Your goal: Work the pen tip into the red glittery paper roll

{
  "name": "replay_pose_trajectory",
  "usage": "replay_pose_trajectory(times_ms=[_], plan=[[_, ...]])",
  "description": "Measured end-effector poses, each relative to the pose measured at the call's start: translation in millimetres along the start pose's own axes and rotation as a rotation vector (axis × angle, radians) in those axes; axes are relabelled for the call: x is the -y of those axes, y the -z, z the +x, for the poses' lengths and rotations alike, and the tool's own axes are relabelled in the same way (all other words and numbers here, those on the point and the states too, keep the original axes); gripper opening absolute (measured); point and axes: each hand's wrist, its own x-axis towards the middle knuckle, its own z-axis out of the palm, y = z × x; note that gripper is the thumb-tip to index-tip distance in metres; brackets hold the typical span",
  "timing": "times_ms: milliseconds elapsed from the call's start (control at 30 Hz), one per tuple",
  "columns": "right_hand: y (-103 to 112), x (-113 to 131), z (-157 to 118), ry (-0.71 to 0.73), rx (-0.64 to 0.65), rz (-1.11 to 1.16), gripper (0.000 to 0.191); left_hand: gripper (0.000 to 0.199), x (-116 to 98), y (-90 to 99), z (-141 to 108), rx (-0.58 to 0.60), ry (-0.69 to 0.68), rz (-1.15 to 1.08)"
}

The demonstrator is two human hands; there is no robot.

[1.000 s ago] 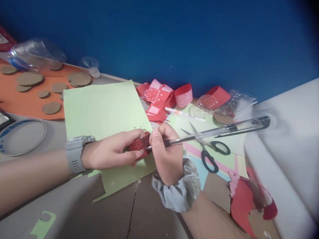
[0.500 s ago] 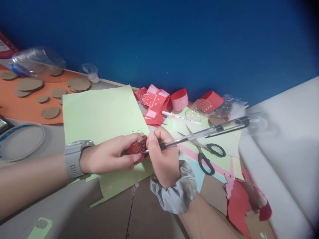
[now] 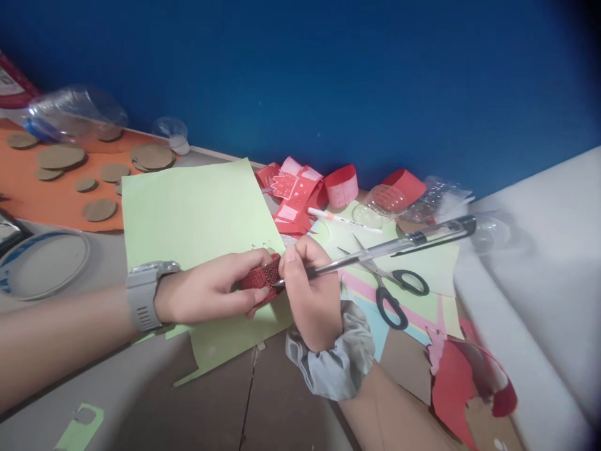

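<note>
Left hand (image 3: 213,289): grip pinching the red patterned piece (image 3: 261,280), above the green sheet's (image 3: 197,213) five o'clock edge. Right hand (image 3: 312,294): grip closed around the pen (image 3: 375,254), tip at the piece. Scissors (image 3: 385,279): two o'clock of right wrist.

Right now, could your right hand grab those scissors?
Probably not without letting go of the pen, which the right hand grips. Still, the scissors look close beside it, and their black handles lie uncovered.
</note>
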Motion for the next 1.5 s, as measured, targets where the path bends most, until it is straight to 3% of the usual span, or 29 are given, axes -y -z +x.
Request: replay_pose_trajectory(times_ms=[867, 1100, 1500], plan=[[0.2, -0.8, 0.5, -0.012, -0.007, 0.010, 0.028, 0.010, 2.7, -3.1, -1.1, -0.029, -0.010, -0.039], [-0.3, -1.6, -2.2, -0.029, -0.087, 0.065, 0.031, 0.011, 0.3, -1.9, 0.2, -0.050, -0.037, -0.152], [-0.6, -0.7, -0.4, -0.020, -0.035, 0.022, 0.031, 0.013, -2.4, -2.1, 0.6, -0.045, 0.003, -0.092]])
